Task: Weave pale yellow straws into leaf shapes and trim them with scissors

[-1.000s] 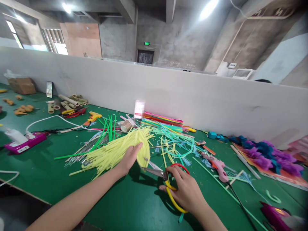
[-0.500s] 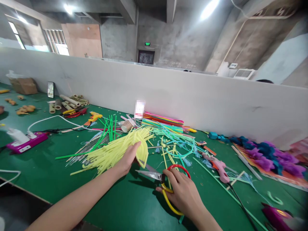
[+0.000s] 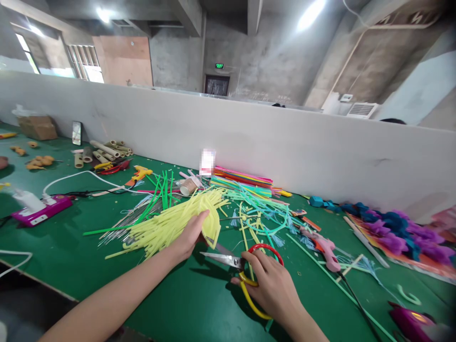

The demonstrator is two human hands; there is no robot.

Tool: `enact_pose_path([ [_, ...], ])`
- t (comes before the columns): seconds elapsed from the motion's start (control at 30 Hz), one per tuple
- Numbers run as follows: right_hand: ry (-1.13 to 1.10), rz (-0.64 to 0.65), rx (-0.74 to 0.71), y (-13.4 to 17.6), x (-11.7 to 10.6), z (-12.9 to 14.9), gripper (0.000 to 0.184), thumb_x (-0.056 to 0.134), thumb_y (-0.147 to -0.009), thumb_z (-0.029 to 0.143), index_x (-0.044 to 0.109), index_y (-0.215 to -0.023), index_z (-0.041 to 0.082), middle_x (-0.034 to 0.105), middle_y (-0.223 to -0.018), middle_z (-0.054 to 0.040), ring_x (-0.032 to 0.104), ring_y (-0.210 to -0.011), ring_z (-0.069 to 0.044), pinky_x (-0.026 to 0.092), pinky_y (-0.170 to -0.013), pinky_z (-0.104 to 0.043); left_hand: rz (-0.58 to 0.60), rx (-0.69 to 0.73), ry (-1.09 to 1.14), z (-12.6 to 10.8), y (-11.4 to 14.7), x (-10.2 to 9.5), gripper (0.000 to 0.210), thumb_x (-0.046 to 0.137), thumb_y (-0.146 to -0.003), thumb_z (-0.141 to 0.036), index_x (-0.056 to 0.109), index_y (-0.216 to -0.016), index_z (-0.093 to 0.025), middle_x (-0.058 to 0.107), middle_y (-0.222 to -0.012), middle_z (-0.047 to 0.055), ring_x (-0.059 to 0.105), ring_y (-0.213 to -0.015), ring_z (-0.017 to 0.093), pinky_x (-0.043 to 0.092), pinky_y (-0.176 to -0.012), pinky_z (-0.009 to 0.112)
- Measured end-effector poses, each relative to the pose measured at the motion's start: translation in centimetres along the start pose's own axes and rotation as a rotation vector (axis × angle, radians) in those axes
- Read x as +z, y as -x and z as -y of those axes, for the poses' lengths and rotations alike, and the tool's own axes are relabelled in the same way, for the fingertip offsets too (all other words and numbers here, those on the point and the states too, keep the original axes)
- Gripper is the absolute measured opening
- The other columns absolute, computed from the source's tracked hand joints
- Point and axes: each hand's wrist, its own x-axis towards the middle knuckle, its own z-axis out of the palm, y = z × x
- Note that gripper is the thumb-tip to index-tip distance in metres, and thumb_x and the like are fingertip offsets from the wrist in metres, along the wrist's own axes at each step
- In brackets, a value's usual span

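Observation:
My left hand (image 3: 189, 235) is closed round the bent end of pale yellow pipe cleaners (image 3: 210, 218), above a spread pile of yellow pipe cleaners (image 3: 160, 227). The held part forms a folded, pointed shape; where it joins the pile is hidden by my fingers. My right hand (image 3: 270, 280) grips a pair of scissors (image 3: 226, 259) with one red and one yellow handle. Their blades are parted, and one reaches up near the tip of the yellow fold. I cannot tell whether that blade touches it.
Green pipe cleaners (image 3: 164, 192) and bamboo pieces (image 3: 103, 151) lie to the left, with a yellow glue gun (image 3: 141, 173) and a purple power strip (image 3: 42, 211). On the right are a pink glue gun (image 3: 327, 251) and purple fuzzy flowers (image 3: 392, 232). A white partition (image 3: 302, 147) runs behind.

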Motion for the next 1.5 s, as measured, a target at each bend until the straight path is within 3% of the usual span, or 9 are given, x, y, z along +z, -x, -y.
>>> enact_pose_path([
  [0.13,-0.011,-0.004,0.029,0.0,0.0,-0.1,0.031,0.055,-0.087,0.044,0.057,-0.104,0.018,0.066,-0.087,-0.008,0.065,-0.074,-0.021,0.048,-0.066,-0.029,0.079,0.007,-0.012,0.1,0.0,-0.2,0.043,0.052,-0.079,-0.058,0.063,-0.082,-0.016,0.063,-0.064,0.002,0.056,-0.049,0.017,0.043,-0.039,0.026],
  [0.53,-0.063,-0.008,-0.065,0.2,0.2,-0.1,0.031,0.051,-0.091,0.043,0.057,-0.108,0.018,0.068,-0.093,-0.0078,0.065,-0.08,-0.021,0.047,-0.07,-0.03,0.051,-0.043,0.028,0.2,0.0,0.1,0.039,0.054,-0.08,-0.052,0.064,-0.086,-0.015,0.07,-0.074,0.005,0.065,-0.064,0.019,0.05,-0.055,0.026],
  [0.67,-0.065,-0.017,-0.069,0.2,0.2,-0.2,0.033,0.049,-0.092,0.046,0.057,-0.107,0.018,0.068,-0.089,-0.0066,0.066,-0.076,-0.02,0.047,-0.066,-0.029,0.055,-0.088,0.02,0.2,0.2,0.1,0.041,0.054,-0.08,-0.054,0.064,-0.089,-0.015,0.07,-0.073,0.006,0.063,-0.06,0.019,0.048,-0.05,0.026],
  [0.87,-0.074,0.009,-0.065,0.3,0.2,-0.1,0.038,0.043,-0.092,0.052,0.057,-0.103,0.018,0.069,-0.082,-0.0045,0.067,-0.066,-0.018,0.045,-0.058,-0.027,0.082,-0.036,0.049,0.7,-0.2,-0.2,0.04,0.055,-0.08,-0.052,0.065,-0.086,-0.014,0.069,-0.074,0.006,0.064,-0.065,0.018,0.048,-0.057,0.025],
  [1.23,-0.01,0.094,-0.024,0.6,0.8,0.3,0.028,0.046,-0.093,0.046,0.055,-0.099,0.02,0.067,-0.076,-0.0009,0.06,-0.055,-0.016,0.033,-0.049,-0.027,0.127,0.002,0.067,1.3,-0.7,-0.5,0.042,0.053,-0.082,-0.052,0.068,-0.085,-0.013,0.07,-0.077,0.007,0.064,-0.065,0.018,0.049,-0.063,0.027],
  [1.33,0.021,0.117,-0.031,0.4,0.9,0.7,0.024,0.046,-0.094,0.041,0.056,-0.096,0.02,0.065,-0.073,-0.0011,0.058,-0.057,-0.016,0.03,-0.052,-0.028,0.132,0.019,0.074,1.3,-0.6,-0.4,0.041,0.053,-0.082,-0.051,0.068,-0.091,-0.014,0.071,-0.083,0.006,0.065,-0.071,0.02,0.05,-0.068,0.029],
  [1.5,0.045,0.096,-0.073,-0.1,0.7,1.2,0.033,0.048,-0.09,0.051,0.057,-0.082,0.02,0.059,-0.065,-0.0014,0.054,-0.063,-0.018,0.027,-0.059,-0.03,0.127,0.037,0.048,1.1,-0.4,-0.3,0.043,0.054,-0.081,-0.052,0.067,-0.098,-0.014,0.071,-0.085,0.007,0.066,-0.076,0.022,0.05,-0.071,0.031],
])
